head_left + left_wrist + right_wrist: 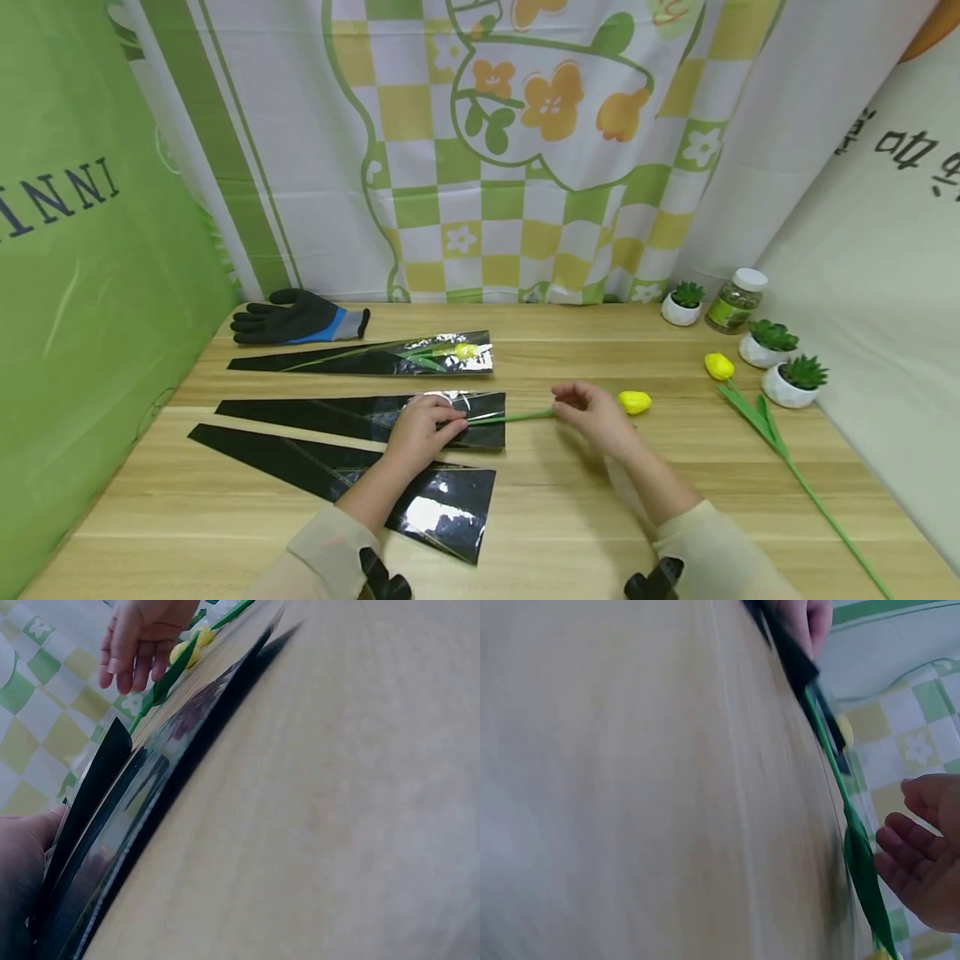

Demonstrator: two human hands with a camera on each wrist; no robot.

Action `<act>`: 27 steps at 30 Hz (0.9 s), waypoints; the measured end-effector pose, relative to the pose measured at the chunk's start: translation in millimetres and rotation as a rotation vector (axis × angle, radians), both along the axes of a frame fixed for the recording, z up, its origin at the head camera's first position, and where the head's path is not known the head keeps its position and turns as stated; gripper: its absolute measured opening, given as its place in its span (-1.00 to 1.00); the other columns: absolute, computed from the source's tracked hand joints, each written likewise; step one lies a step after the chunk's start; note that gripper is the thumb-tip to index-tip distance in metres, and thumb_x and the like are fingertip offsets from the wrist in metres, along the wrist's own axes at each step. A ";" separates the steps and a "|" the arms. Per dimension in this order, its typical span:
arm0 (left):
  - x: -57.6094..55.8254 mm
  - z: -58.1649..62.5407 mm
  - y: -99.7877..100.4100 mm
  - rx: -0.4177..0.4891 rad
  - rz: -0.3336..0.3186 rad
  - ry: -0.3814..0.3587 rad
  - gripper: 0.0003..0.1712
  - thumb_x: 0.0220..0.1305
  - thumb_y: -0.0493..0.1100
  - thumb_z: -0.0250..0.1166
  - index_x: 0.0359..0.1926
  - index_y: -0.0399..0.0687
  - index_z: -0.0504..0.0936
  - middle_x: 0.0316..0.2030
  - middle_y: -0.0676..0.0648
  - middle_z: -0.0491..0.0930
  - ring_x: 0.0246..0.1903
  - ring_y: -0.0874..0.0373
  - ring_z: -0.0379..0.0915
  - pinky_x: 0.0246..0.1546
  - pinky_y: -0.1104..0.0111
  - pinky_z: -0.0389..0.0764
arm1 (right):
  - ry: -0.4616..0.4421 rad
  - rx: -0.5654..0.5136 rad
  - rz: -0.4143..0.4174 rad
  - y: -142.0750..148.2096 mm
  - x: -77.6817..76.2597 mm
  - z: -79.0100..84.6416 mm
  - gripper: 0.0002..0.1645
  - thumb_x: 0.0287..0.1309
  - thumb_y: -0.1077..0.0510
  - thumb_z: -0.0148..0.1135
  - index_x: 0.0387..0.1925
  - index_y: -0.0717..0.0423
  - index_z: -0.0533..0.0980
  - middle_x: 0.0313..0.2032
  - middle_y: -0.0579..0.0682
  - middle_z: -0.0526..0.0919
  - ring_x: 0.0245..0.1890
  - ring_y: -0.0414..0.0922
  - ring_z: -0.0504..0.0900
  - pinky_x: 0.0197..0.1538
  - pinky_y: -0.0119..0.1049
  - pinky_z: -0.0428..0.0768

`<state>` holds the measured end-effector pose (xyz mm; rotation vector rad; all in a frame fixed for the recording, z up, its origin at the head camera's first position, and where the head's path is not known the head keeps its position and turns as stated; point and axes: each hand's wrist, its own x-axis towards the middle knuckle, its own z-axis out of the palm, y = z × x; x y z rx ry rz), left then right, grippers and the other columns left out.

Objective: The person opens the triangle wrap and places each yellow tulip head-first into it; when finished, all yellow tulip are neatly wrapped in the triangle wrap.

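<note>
My left grip (423, 427) is clamped on the black sleeve (352, 415), right grip (596, 417) loose beside the tulip (635, 402), stem at the sleeve's mouth: pushed in crooked, its leaves (864, 870) could snag and crumple the edge.

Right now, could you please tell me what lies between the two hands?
In the head view, a green stem spans the gap, and the wide end of the middle sleeve reaches into it.
</note>
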<state>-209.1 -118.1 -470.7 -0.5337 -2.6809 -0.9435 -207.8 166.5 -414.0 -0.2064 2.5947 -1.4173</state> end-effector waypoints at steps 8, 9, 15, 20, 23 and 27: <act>0.2 0.6 0.2 0.007 0.008 -0.026 -0.82 0.22 -0.06 0.39 -0.23 -0.01 0.81 -0.19 -0.04 0.67 -0.08 0.02 0.51 0.04 0.16 0.52 | 0.388 0.559 0.197 24.5 -18.9 1.7 -0.66 0.17 0.21 0.34 -0.02 0.23 0.62 -0.04 0.18 0.70 0.07 0.19 0.60 0.17 0.10 0.54; 0.2 0.5 0.2 0.007 0.007 -0.025 -0.82 0.21 -0.06 0.39 -0.23 -0.01 0.81 -0.19 -0.04 0.67 -0.08 0.03 0.51 0.04 0.16 0.52 | 0.401 0.580 0.215 26.1 -20.3 1.3 -0.68 0.15 0.21 0.36 -0.05 0.23 0.63 -0.06 0.17 0.71 0.04 0.18 0.62 0.15 0.09 0.55; 0.4 0.7 0.0 0.011 0.009 -0.025 -0.83 0.21 -0.07 0.40 -0.23 -0.01 0.81 -0.20 -0.04 0.67 -0.09 0.03 0.52 0.03 0.17 0.52 | 0.417 0.622 0.271 30.0 -23.1 -0.7 -0.73 0.14 0.22 0.36 -0.11 0.24 0.67 -0.13 0.14 0.73 -0.01 0.17 0.64 0.11 0.08 0.58; -0.1 1.4 0.0 0.015 0.003 -0.015 -0.83 0.20 -0.08 0.41 -0.22 -0.01 0.81 -0.22 -0.02 0.68 -0.10 0.03 0.52 0.01 0.16 0.53 | 0.445 0.653 0.289 31.2 -24.0 -1.5 -0.69 0.13 0.21 0.38 -0.08 0.24 0.66 -0.15 0.14 0.72 -0.05 0.15 0.64 0.08 0.06 0.59; -0.2 1.6 0.2 0.014 0.001 -0.007 -0.83 0.19 -0.09 0.41 -0.22 -0.02 0.81 -0.22 -0.03 0.69 -0.10 0.02 0.52 0.01 0.14 0.54 | 0.452 0.680 0.310 31.7 -24.8 -1.5 -0.68 0.11 0.20 0.40 -0.08 0.22 0.67 -0.18 0.11 0.71 -0.10 0.12 0.63 0.04 0.04 0.59; 0.6 1.3 0.4 0.018 0.006 -0.020 -0.82 0.20 -0.08 0.41 -0.22 -0.02 0.81 -0.21 -0.04 0.68 -0.08 0.01 0.52 0.04 0.13 0.53 | 0.454 0.698 0.321 31.9 -26.2 -3.2 -0.75 0.09 0.19 0.41 -0.15 0.17 0.69 -0.21 0.07 0.72 -0.12 0.11 0.62 0.03 0.04 0.58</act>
